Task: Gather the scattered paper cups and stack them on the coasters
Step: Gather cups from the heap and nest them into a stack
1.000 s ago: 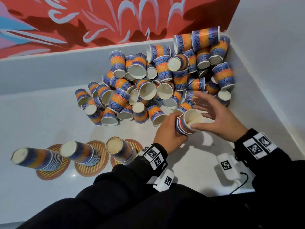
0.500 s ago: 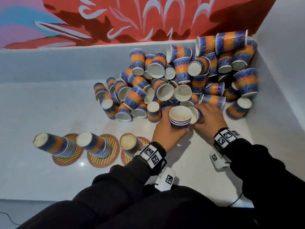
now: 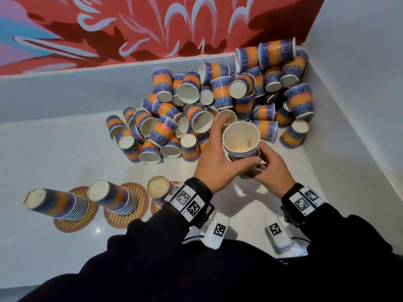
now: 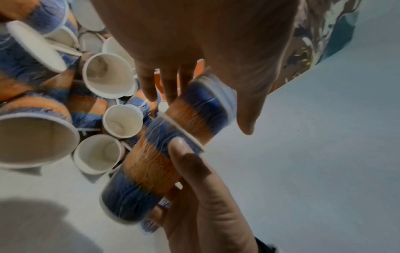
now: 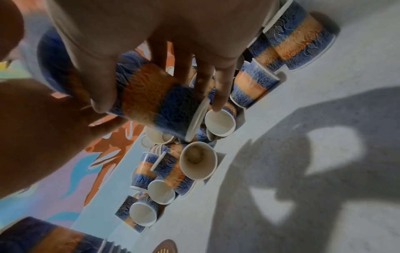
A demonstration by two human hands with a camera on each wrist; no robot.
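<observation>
My left hand (image 3: pixel 216 150) grips a short nest of blue-and-orange paper cups (image 3: pixel 241 138), mouth up, just in front of the loose pile (image 3: pixel 218 99). My right hand (image 3: pixel 269 168) holds a single cup (image 4: pixel 140 179) against the underside of that nest; the cup is mostly hidden in the head view. In the right wrist view its fingers (image 5: pixel 220 95) and thumb curl round this cup (image 5: pixel 155 102). Three stacks of upturned cups (image 3: pixel 56 203) (image 3: pixel 113 198) (image 3: pixel 158 189) stand on round striped coasters (image 3: pixel 74 222) at the near left.
The loose cups lie heaped in the back right corner against the grey wall (image 3: pixel 349 127) and the low back ledge (image 3: pixel 65 92). The white tabletop (image 3: pixel 54 153) lies left of the pile. Wrist-camera units (image 3: pixel 218 229) hang below both wrists.
My right hand picked a cup from beside the nest and brought it under the nest's base. My left hand lifted the nest and turned its mouth up towards the head camera.
</observation>
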